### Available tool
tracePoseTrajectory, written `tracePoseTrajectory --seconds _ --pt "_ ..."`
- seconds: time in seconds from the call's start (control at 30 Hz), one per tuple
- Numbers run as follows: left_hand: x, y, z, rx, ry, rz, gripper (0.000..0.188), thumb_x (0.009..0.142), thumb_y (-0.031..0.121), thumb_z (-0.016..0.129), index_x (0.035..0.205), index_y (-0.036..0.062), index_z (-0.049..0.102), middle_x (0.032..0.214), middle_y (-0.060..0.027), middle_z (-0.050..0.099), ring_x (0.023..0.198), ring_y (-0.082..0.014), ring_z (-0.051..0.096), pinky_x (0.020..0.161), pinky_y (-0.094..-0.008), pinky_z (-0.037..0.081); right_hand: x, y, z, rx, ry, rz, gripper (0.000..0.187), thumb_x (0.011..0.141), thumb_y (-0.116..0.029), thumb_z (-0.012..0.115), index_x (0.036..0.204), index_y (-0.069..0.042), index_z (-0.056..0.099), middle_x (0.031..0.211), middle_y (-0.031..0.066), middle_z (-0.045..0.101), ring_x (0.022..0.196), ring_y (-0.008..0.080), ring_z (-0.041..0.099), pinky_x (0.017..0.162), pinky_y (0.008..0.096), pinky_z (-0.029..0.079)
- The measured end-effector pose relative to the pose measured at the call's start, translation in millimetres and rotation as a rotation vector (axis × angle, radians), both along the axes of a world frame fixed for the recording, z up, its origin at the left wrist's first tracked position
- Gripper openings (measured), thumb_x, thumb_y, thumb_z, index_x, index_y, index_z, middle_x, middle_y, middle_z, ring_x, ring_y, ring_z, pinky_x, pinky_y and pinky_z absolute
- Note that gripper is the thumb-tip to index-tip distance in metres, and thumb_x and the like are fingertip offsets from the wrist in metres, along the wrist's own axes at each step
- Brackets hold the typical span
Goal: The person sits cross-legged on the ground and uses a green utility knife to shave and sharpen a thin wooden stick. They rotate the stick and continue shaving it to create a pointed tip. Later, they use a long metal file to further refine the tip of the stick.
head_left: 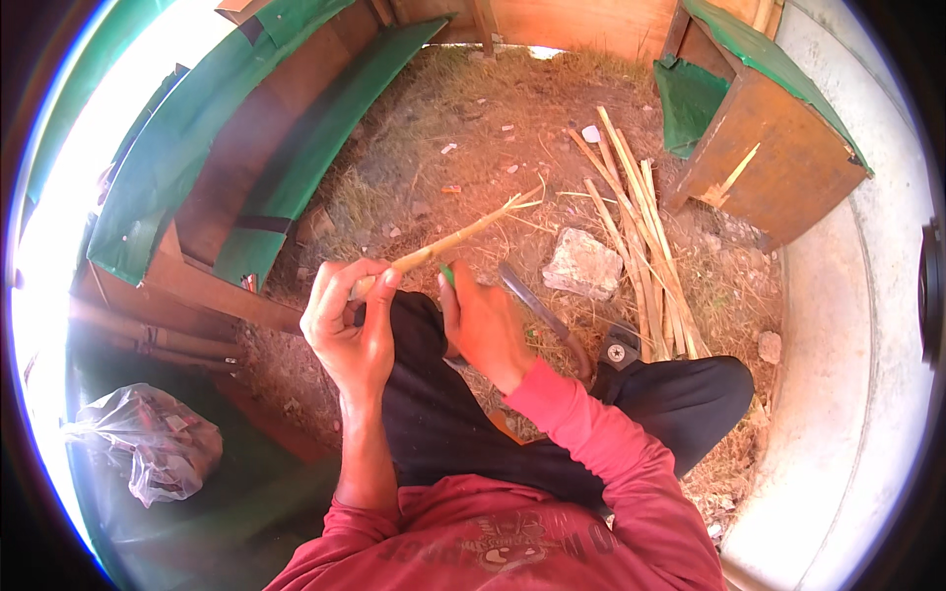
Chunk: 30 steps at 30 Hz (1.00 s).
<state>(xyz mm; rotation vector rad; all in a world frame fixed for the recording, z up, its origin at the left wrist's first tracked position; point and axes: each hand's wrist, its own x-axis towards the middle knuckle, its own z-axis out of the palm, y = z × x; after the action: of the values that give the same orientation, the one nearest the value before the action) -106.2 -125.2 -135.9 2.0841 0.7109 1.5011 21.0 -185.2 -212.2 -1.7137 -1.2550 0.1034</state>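
Observation:
My left hand [350, 320] is closed, pinching the near end of a pale yellow jointed cane stalk [448, 240] between thumb and fingers. The stalk slants up to the right, and its far end is frayed into thin strands. Just below the stalk, my right hand [483, 325] is curled shut round a small green object [447, 275]. Only its tip shows past the thumb, so its kind is hidden. Both hands are above my dark-trousered legs.
Several long pale stalks [645, 251] lie on the dry grass ahead right, beside a rough stone block [583, 264]. A dark curved bar [542, 313] is near my shoe [619, 353]. Green-covered benches [325, 138] line the left; a wooden cabinet [774, 148] stands right. A clear plastic bag [163, 443] sits left.

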Motion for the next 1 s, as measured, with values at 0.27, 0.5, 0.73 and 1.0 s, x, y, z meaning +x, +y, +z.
tracePoseTrajectory --seconds 0.27,0.5,0.73,1.0 --pt "3.1 -1.1 7.9 -0.032 0.003 0.003 0.008 0.087 -0.003 0.072 0.094 -0.0031 0.068 0.086 -0.003 0.061 0.076 -0.006 0.057 0.059 -0.0187 0.047 8.5 -5.7 11.9 -0.033 -0.043 -0.011 0.016 0.098 -0.016 0.054 0.099 0.0 0.055 0.058 0.0239 0.058 0.052 0.0446 0.059 0.047 0.0524 0.046" --pt "8.0 -4.5 11.0 0.028 0.037 -0.022 0.012 0.085 -0.002 0.075 0.095 -0.0024 0.069 0.085 -0.004 0.062 0.075 -0.0083 0.058 0.061 -0.0217 0.048 47.0 13.4 -45.7 -0.079 -0.102 -0.21 0.016 0.099 -0.017 0.053 0.097 -0.002 0.054 0.056 0.0223 0.057 0.053 0.0437 0.06 0.048 0.0528 0.046" --pt "14.9 -10.5 4.5 0.004 -0.027 -0.062 0.013 0.084 -0.003 0.075 0.096 -0.002 0.069 0.087 -0.0049 0.063 0.077 -0.0091 0.06 0.066 -0.0222 0.05 23.9 3.8 -17.5 -0.064 0.028 -0.145 0.018 0.099 -0.018 0.053 0.1 -0.001 0.057 0.056 0.0216 0.057 0.055 0.0429 0.062 0.048 0.0516 0.048" --pt "10.7 -5.3 4.4 -0.025 -0.036 -0.069 0.012 0.085 -0.004 0.074 0.096 -0.0021 0.069 0.089 -0.005 0.063 0.078 -0.0091 0.06 0.066 -0.0218 0.05 21.7 12.7 -19.8 0.076 0.0 -0.104 0.018 0.098 -0.016 0.055 0.098 0.002 0.057 0.058 0.0227 0.058 0.05 0.0405 0.061 0.045 0.0487 0.044"
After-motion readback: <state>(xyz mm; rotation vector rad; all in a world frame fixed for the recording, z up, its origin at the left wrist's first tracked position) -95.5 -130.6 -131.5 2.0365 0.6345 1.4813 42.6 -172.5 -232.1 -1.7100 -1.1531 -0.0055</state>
